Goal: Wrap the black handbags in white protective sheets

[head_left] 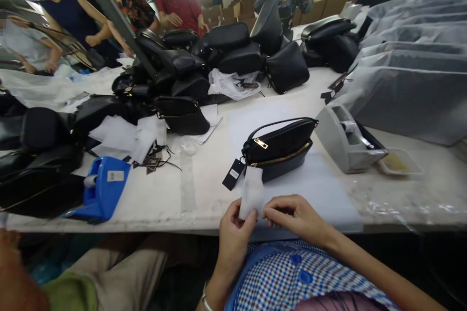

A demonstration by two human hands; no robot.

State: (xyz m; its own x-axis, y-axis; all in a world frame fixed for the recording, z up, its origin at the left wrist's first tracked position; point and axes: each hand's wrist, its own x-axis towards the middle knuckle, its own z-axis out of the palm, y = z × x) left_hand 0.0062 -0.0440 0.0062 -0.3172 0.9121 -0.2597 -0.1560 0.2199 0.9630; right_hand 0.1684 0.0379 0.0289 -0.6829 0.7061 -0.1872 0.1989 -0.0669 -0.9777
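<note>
A black handbag (279, 150) with a gold zip and a strap stands on white paper in front of me. Its black tag (233, 174) hangs off the left side. Between thumb and fingers, my left hand (239, 223) holds a small white sheet (252, 193), whose top touches the bag's lower left. Just right of the sheet is my right hand (288, 214), its fingers curled together; whether it pinches anything is too small to tell.
A blue tape dispenser (105, 187) sits at the left, a grey one (346, 143) at the right beside a shallow tray (401, 163). Black bags (233, 48) pile up behind and left. Plastic-covered dividers (412, 82) stand at right. Several people are across the table; another sits at left.
</note>
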